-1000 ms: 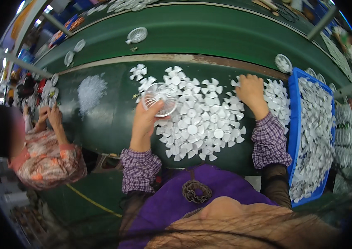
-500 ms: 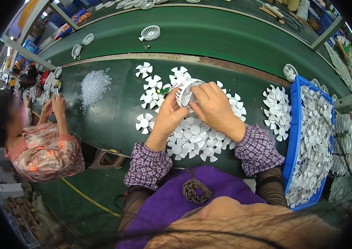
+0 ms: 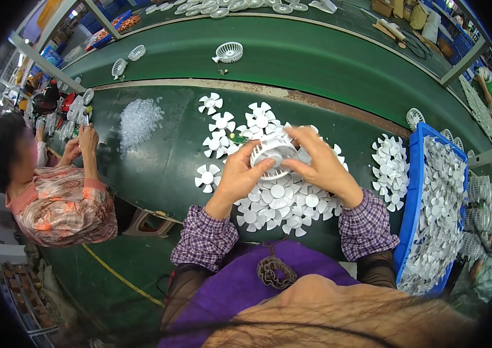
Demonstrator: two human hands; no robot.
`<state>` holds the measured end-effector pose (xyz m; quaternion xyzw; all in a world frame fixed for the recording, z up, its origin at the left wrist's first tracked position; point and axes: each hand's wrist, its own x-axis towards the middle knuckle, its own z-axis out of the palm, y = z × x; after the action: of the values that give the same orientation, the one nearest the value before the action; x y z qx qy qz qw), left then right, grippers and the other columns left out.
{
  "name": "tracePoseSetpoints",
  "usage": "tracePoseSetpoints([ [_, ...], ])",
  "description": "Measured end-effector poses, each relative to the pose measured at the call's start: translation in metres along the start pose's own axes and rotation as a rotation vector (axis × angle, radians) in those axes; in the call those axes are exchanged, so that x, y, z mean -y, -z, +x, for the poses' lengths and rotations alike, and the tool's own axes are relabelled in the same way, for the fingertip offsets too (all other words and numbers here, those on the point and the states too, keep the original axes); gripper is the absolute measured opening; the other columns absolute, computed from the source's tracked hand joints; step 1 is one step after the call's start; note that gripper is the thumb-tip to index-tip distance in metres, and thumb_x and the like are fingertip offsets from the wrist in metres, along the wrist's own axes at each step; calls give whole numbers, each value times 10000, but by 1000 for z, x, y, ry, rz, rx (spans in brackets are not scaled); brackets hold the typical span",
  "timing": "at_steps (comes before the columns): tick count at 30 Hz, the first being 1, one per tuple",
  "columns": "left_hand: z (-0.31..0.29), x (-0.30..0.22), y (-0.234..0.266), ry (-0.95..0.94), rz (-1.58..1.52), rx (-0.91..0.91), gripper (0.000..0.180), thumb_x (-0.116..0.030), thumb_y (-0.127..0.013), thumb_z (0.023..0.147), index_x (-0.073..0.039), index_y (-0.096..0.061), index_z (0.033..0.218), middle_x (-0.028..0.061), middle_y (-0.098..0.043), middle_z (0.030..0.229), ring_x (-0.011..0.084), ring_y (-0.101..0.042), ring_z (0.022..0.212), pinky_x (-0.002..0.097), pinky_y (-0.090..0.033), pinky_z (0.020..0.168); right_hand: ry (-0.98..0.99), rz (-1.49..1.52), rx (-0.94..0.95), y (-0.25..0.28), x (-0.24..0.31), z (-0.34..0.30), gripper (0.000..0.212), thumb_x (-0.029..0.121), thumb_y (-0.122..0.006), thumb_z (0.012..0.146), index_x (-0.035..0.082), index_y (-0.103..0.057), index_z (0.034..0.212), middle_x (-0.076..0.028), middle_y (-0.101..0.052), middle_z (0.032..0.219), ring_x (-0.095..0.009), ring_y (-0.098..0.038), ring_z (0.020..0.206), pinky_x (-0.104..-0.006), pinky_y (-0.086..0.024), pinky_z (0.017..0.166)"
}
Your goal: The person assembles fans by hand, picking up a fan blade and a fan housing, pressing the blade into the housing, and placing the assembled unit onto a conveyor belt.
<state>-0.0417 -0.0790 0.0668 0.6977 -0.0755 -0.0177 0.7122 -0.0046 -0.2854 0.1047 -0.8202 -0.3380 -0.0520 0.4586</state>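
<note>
A round white slatted fan housing (image 3: pixel 262 152) is held up over the pile, between my two hands. My left hand (image 3: pixel 235 177) wraps its left side, with the thumb across the front. On the right side, my right hand (image 3: pixel 326 168) is curved round it, its thumb at the middle and its fingers slightly blurred. A white bladed wheel seems to sit inside the housing; my fingers partly cover it. A small green circuit board (image 3: pixel 238 138) shows beside my left fingers. Below lies a heap of white fan blades (image 3: pixel 278 200), with single ones spread to the left.
A blue bin (image 3: pixel 412 200) full of fan blades stands at right, a smaller blade pile (image 3: pixel 390 168) beside it. Clear small plastic pieces (image 3: pixel 139 122) lie at left. A fan housing (image 3: pixel 229 52) rests on the green conveyor (image 3: pixel 327 64). A co-worker (image 3: pixel 63 203) sits at far left.
My right hand has spread wider round the housing, its thumb now at the middle. The housing's front has tilted toward me. The whole view has shifted slightly.
</note>
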Motion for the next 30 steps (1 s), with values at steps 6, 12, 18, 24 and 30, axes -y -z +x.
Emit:
tracePoseSetpoints([
  [6,-8,-9,0,20,34,60,411,-110,-702,850,51,-547,1195,67,-643,1033,96,-589,906,247,-489,782,-220,62,182,-9,4,-10,375,215,-675,829,45,-549,1139,-128,-616,1057,-315,-577,978,-387,-451,837],
  [12,10,-9,2,312,-177,149,402,-131,-654,892,23,-507,1233,128,-632,1128,165,-624,993,271,-542,717,-299,285,2,4,-50,-5,261,137,-688,842,41,-584,1062,-8,-632,910,-73,-589,744,-213,-472,628],
  [18,56,-26,52,272,65,63,343,-182,-612,903,14,-554,1178,143,-675,1044,206,-681,893,258,-542,559,-537,-89,-556,74,-130,-27,424,119,-679,853,-39,-532,1218,-107,-641,1003,-129,-605,805,-249,-493,678],
  [24,152,-29,67,270,277,-67,493,-211,-609,892,-18,-457,1319,133,-646,1056,194,-666,871,275,-535,586,-283,-406,-176,58,-100,-29,266,82,-683,741,27,-658,1000,-98,-603,881,-255,-577,862,-342,-467,767],
  [30,261,7,45,374,362,-162,575,-191,-579,901,-105,-343,1419,169,-628,1033,241,-693,749,364,-578,519,-95,-520,20,19,-88,-14,383,51,-620,722,86,-643,1102,-129,-548,1152,-310,-492,1077,-405,-383,881],
])
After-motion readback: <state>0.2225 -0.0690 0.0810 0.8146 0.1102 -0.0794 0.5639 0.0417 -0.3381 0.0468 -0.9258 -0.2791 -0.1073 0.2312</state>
